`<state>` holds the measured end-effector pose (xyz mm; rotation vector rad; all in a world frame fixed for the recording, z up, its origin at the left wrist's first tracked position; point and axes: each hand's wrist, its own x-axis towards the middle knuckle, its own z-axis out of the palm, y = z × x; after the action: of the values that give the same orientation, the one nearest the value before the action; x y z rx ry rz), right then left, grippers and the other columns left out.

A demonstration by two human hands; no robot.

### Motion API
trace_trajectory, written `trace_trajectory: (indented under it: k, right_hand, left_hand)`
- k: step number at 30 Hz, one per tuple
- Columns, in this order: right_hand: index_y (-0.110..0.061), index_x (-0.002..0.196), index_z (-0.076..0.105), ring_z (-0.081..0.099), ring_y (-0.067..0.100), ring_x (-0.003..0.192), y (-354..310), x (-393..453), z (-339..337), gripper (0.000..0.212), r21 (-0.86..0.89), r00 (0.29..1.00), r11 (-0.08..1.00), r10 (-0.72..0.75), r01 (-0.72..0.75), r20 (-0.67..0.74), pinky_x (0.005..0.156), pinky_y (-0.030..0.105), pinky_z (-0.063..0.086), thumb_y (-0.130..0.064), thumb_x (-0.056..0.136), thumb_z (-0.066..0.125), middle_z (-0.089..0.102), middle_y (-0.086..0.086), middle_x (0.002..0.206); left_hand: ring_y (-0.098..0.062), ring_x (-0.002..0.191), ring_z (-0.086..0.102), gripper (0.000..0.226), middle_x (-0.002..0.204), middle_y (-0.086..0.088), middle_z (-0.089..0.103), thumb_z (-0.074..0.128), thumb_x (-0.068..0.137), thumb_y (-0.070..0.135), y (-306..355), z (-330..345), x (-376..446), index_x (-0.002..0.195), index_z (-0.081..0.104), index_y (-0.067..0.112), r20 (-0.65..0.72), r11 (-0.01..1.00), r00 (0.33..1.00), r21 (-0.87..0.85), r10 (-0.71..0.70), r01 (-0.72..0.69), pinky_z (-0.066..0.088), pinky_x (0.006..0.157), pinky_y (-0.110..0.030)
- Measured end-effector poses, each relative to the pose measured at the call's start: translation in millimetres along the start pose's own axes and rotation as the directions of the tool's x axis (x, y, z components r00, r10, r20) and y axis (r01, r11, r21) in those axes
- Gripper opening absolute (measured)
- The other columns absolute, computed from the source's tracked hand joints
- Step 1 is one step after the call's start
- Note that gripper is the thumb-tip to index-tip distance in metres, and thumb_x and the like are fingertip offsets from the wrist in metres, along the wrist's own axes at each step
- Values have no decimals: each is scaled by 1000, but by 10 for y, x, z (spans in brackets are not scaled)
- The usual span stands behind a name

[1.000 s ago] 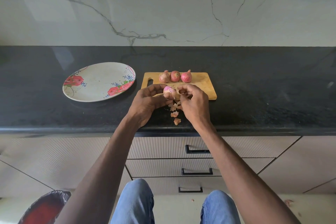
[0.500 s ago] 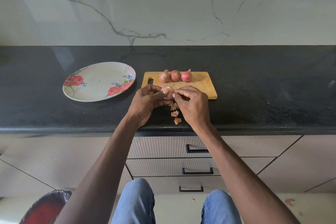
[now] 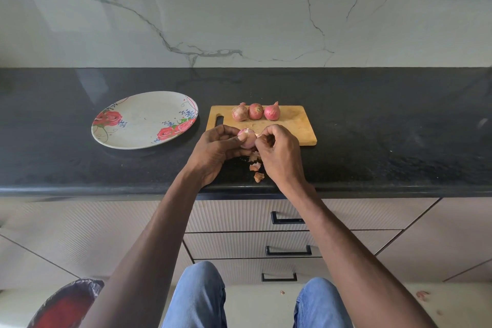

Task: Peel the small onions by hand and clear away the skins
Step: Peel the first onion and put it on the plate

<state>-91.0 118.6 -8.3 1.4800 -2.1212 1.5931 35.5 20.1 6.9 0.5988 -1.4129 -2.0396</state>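
Note:
My left hand (image 3: 215,152) grips a small pink onion (image 3: 248,138), partly peeled, just above the front edge of the wooden cutting board (image 3: 292,122). My right hand (image 3: 279,152) is against the onion's right side and pinches a bit of its skin with curled fingers. Three unpeeled onions (image 3: 255,112) stand in a row at the back of the board. Several torn onion skins (image 3: 256,168) lie on the black counter below and between my hands.
A floral plate (image 3: 145,120) lies on the counter left of the board. The black counter (image 3: 386,141) ends at a marble wall behind. Drawers with black handles (image 3: 288,250) sit below. A red bin lined with a bag (image 3: 64,306) stands at the lower left. Skin scraps lie on the floor.
My right hand's fingers closed in onto the onion's right side and shifted slightly up. My left hand keeps its grip on the onion in about the same place.

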Motion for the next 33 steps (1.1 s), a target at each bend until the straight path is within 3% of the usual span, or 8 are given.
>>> trace_trajectory:
  k: [6, 13, 17, 22, 27, 30, 33]
  right_hand:
    - [-13, 85, 60, 50, 4, 64, 4, 24, -33, 11, 73, 989, 987, 145, -146, 18, 58, 12, 38, -11, 92, 68, 61, -2, 81]
    - [-10, 86, 65, 61, 16, 71, 19, 44, -40, 6, 81, 975, 972, 222, -221, -8, 64, 32, 53, -8, 90, 69, 67, 3, 85]
    - [-11, 86, 65, 63, 17, 74, 26, 47, -48, 7, 55, 968, 967, 249, -248, -13, 65, 32, 55, -7, 90, 70, 67, 3, 85]
    - [-13, 82, 65, 63, 14, 77, 1, 55, -48, 14, 1, 979, 979, 202, -202, 27, 68, 24, 51, -1, 86, 71, 68, 1, 85]
    - [-14, 82, 65, 64, 13, 74, 21, 43, -66, 13, -2, 964, 964, 266, -266, 6, 65, 24, 52, -4, 87, 72, 68, -1, 83]
    - [-11, 85, 73, 66, 12, 82, 22, 69, -59, 9, 21, 981, 981, 192, -192, 1, 75, 27, 56, -2, 86, 72, 70, -3, 89]
    - [-10, 94, 77, 64, 7, 93, 28, 66, -51, 10, 90, 991, 987, 134, -133, -11, 83, 18, 52, -8, 85, 74, 71, -4, 99]
  left_hand:
    - [-27, 93, 73, 45, 105, -19, 73, 72, 78, 8, 27, 41, -41, 118, 56, -5, 15, 999, 1000, -36, 8, -7, 62, 82, -33]
    - [-29, 98, 72, 49, 111, -20, 71, 68, 78, 3, 50, 40, -48, 125, 53, -2, 27, 992, 1000, -129, -12, 15, 61, 88, -39]
    - [-31, 102, 71, 48, 112, -19, 71, 68, 78, 3, 50, 37, -54, 124, 54, -1, 29, 992, 999, -122, -16, 20, 60, 90, -40]
    - [-34, 107, 68, 47, 114, -19, 70, 67, 79, 2, 57, 38, -57, 125, 56, -1, 19, 991, 1000, -130, -7, 9, 59, 93, -41]
    - [-34, 109, 67, 43, 116, -18, 70, 66, 78, 2, 63, 52, -69, 121, 59, 2, 7, 989, 1000, -147, -9, 10, 56, 96, -45]
    - [-36, 111, 67, 40, 118, -20, 69, 63, 83, -3, 70, 48, -67, 123, 58, 1, -6, 983, 1000, -184, -16, 15, 57, 95, -44]
    - [-36, 109, 68, 31, 118, -22, 69, 51, 95, -10, 68, 40, -52, 123, 58, 1, -30, 977, 999, -213, -30, 23, 60, 91, -41]
